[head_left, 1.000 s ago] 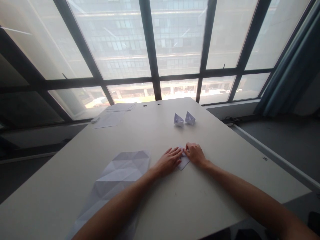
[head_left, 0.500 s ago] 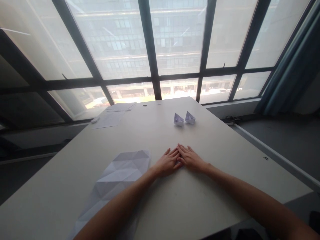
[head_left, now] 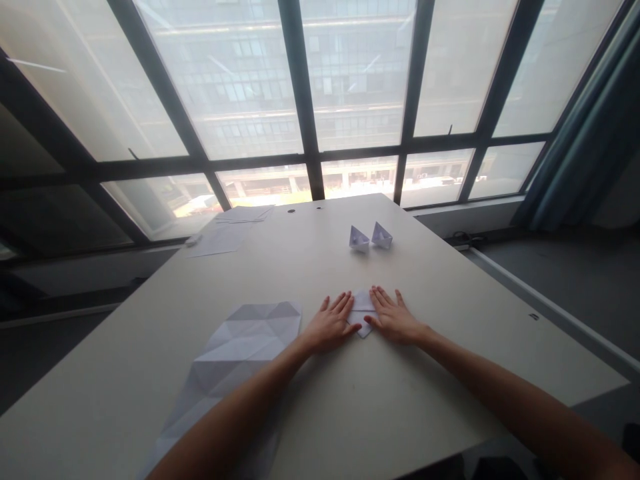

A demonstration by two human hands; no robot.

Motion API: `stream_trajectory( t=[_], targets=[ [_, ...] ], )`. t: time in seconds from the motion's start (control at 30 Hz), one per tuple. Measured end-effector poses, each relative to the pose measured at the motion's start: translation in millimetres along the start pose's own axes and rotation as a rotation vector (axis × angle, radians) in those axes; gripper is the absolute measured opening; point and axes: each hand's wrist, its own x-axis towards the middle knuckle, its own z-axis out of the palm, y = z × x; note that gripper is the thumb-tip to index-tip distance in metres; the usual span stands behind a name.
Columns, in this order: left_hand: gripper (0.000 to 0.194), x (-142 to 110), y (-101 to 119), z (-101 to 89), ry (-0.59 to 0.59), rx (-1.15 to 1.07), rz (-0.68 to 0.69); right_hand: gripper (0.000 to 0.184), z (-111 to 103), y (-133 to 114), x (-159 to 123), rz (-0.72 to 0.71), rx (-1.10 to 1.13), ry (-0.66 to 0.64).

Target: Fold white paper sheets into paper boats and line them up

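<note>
A small folded piece of white paper (head_left: 363,304) lies flat on the table, its lower end coming to a point. My left hand (head_left: 331,325) rests flat over its left side, fingers stretched out. Over the right side lies my right hand (head_left: 395,318), also flat with fingers extended. Both thumbs touch the paper near its lower point; its side edges are hidden under the hands. Beyond the hands stand two folded paper boats (head_left: 359,240), side by side. A large creased sheet of paper (head_left: 245,340) lies to the left, partly behind my left forearm.
On the white table (head_left: 430,400), flat paper sheets (head_left: 220,239) lie at the far left beside a small white object (head_left: 193,240). Tall windows (head_left: 357,80) rise behind the table. A blue curtain (head_left: 565,133) hangs at the right.
My hands, which lay together with fingertips overlapping, have moved apart to the left and right. The folded paper beneath them now shows between them.
</note>
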Motion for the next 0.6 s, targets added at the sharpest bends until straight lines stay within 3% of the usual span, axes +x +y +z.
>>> stream_trajectory(
  t=[0.33, 0.6],
  targets=[
    [0.073, 1.9, -5.3, 10.3, 0.032, 0.059, -0.127, 0.057, 2.5, 2.9, 6.2, 0.182, -0.027, 0.026],
    [0.058, 5.1, -6.3, 14.8, 0.17, -0.005, -0.42, 0.055, 1.2, 6.8, 10.1, 0.194, 0.025, 0.011]
  ],
)
